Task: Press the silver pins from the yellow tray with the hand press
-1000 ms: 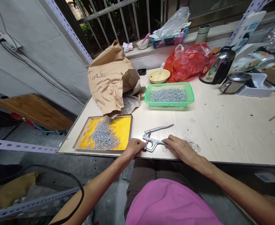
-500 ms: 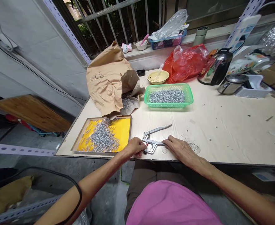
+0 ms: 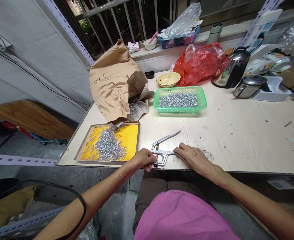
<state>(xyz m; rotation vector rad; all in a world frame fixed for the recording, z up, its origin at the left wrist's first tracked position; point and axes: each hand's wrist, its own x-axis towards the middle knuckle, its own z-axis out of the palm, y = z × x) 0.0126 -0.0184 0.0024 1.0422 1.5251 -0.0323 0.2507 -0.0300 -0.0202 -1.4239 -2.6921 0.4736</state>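
A pair of silver snap-fastener pliers (image 3: 165, 154) lies near the front edge of the table, its upper handle raised and its jaws to the left. My right hand (image 3: 190, 156) is closed on the end of the lower handle, palm down. At the jaws, my left hand (image 3: 146, 159) is pinched, fingertips beside a small red part; whatever they hold is too small to make out. Left of that hand lies a shallow tray (image 3: 139, 140) with a yellow bottom, bearing a heap of small silver metal pieces (image 3: 109, 145).
Behind the pliers stands a green basket (image 3: 179, 110) of similar metal pieces. A brown paper bag (image 3: 110, 90) spills more pieces behind the tray. Farther back are a yellow bowl (image 3: 168, 80), a red plastic bag (image 3: 197, 65), a kettle (image 3: 233, 68) and a metal pot (image 3: 249, 87).
The whole view has shifted slightly. Both hands stay at the pliers, and the raised upper handle looks much the same.
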